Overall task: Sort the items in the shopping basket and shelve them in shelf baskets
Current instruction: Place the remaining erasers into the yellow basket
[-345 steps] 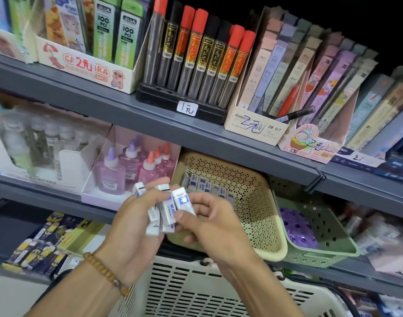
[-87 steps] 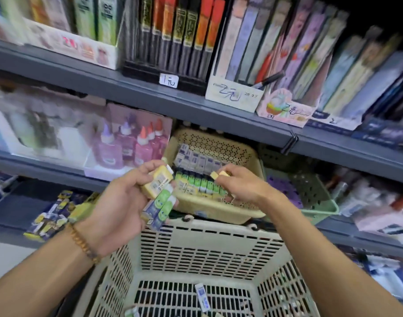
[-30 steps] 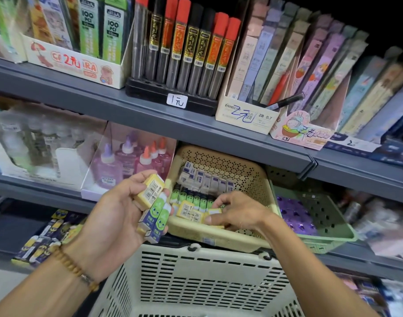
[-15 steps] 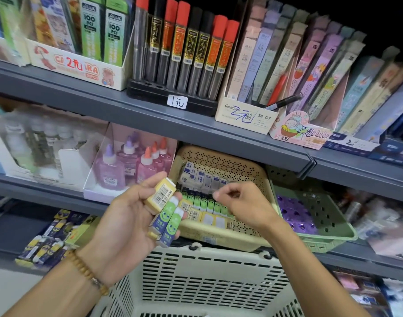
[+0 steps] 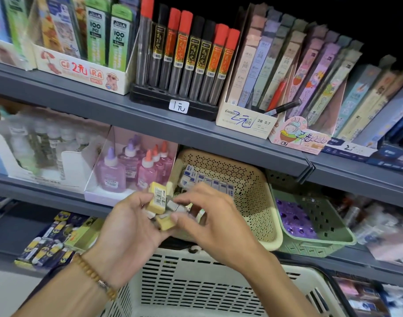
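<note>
Holding a small stack of yellow rectangular erasers (image 5: 158,200) in front of the beige perforated plastic shelf basket (image 5: 253,197), the left hand (image 5: 129,227) curls around them as a ready supply. The right hand (image 5: 209,220) pinches one from the stack, probably to shelve next, above the cream slatted shopping basket (image 5: 196,287).

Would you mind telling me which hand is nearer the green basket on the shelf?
Right. The right hand is in front of the beige basket, which stands directly left of the green basket. The left hand is farther left, holding erasers.
</note>
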